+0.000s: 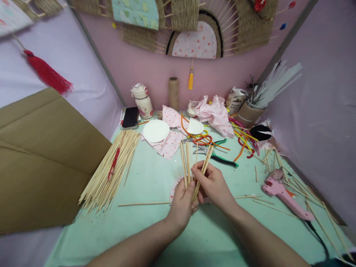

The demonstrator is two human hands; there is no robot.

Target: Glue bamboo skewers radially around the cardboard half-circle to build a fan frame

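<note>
Close together above the middle of the table, both hands grip thin wooden sticks (pixel 187 163) that stand roughly upright and fan apart at the top. My left hand (pixel 181 200) is closed round the lower ends of several sticks, thumb toward the right. My right hand (pixel 211 183) pinches other wooden sticks (pixel 207 160) leaning to the right. Partly hidden behind the hands lies a piece of pink dotted fabric (pixel 174 188). A single stick (pixel 144 204) lies flat to the left of my left hand.
A large bundle of sticks (pixel 111 174) lies left, beside a cardboard sheet (pixel 41 159). Green-handled pruning shears (pixel 222 160) lie beyond the hands. A pink glue gun (pixel 286 196) with a cord rests right among loose sticks. A bottle (pixel 143 102) and twine spool (pixel 174 92) stand behind.
</note>
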